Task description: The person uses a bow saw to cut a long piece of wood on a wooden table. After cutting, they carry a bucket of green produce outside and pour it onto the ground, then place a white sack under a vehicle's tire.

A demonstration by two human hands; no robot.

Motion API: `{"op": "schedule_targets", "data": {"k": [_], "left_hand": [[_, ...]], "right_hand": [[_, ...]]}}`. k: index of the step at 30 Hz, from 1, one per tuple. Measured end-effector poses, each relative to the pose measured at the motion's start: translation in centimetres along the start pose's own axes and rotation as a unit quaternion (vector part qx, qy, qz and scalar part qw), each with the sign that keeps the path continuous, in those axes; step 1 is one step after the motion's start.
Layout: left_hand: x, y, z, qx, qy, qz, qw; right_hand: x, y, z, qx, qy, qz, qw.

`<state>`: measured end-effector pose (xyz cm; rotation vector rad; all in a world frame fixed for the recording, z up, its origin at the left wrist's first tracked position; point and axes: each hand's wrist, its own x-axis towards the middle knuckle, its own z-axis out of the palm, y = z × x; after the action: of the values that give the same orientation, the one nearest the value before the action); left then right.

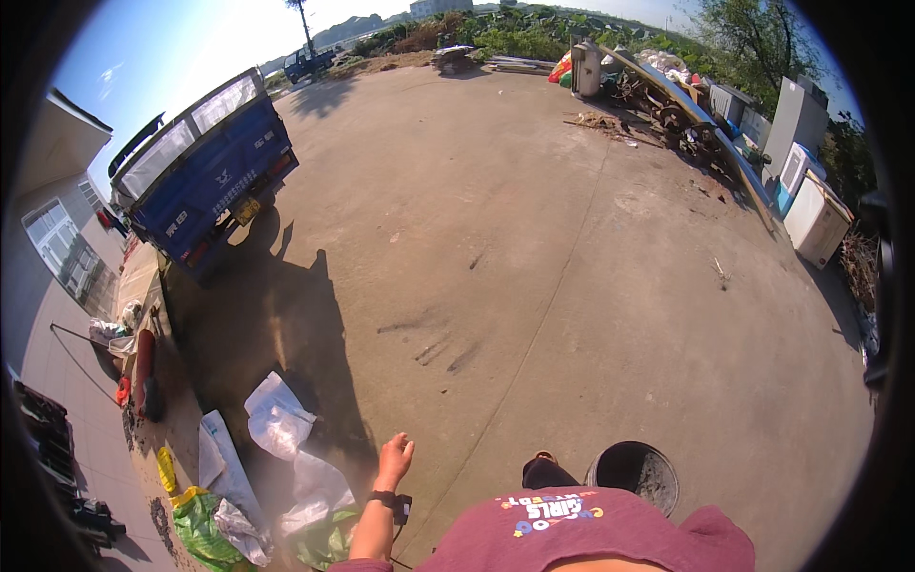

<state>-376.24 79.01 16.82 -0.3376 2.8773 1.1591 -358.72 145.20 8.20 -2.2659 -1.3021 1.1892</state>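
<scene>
My left hand [394,460] hangs in front of my left side, above the concrete ground. Its fingers look loosely apart, and nothing shows in them. A dark band and a small black device [401,509] sit at that wrist. White sacks [278,419] and a green-and-yellow sack [202,530] lie on the ground to the left of this hand. At my right side is a round bucket [618,465] with some grey stuff inside, partly covered by my maroon shirt. My right hand is out of the picture, so whether it touches the bucket cannot be seen.
A blue cargo tricycle [212,181] stands at the left beside a tiled building [59,219]. Along the right edge are a long plank [701,112], scrap metal, a tank [586,71] and white appliances [818,217]. A dark red cylinder [145,367] lies along the left edge.
</scene>
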Motion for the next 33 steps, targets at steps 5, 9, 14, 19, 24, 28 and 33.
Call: {"op": "schedule_targets", "data": {"k": [5, 9, 14, 19, 24, 28, 33], "left_hand": [[4.0, -1.7, 2.0, 0.2, -0.506, -0.176, 0.82], [14.8, -2.4, 1.3, 0.146, -0.389, -0.248, 0.875], [41.8, 1.8, 4.0, 0.308, -0.297, -0.235, 0.873], [71.2, 20.8, 8.4, 0.179, -0.199, 0.019, 0.963], [95.8, 35.5, 12.1, 0.006, -0.133, 0.164, 0.977], [109.7, 35.3, 17.6, -0.108, -0.025, 0.095, 0.989], [112.0, 29.4, 18.1, 0.211, -0.327, -0.18, 0.903]], "right_hand": [[0.6, -10.5, 10.8, -0.015, -0.01, 0.055, 0.998], [-1.1, -19.2, 22.2, 0.048, 0.016, 0.084, 0.995], [-7.7, -32.8, 40.3, 0.123, 0.169, 0.013, 0.978], [-11.9, -47.0, 52.7, 0.063, 0.105, -0.006, 0.992], [-7.0, -58.7, 68.7, -0.709, -0.167, -0.216, 0.65], [-6.5, -66.2, 85.3, -0.91, -0.193, -0.31, 0.198], [-14.8, -77.7, 98.1, -0.877, -0.185, -0.443, -0.021]]}}
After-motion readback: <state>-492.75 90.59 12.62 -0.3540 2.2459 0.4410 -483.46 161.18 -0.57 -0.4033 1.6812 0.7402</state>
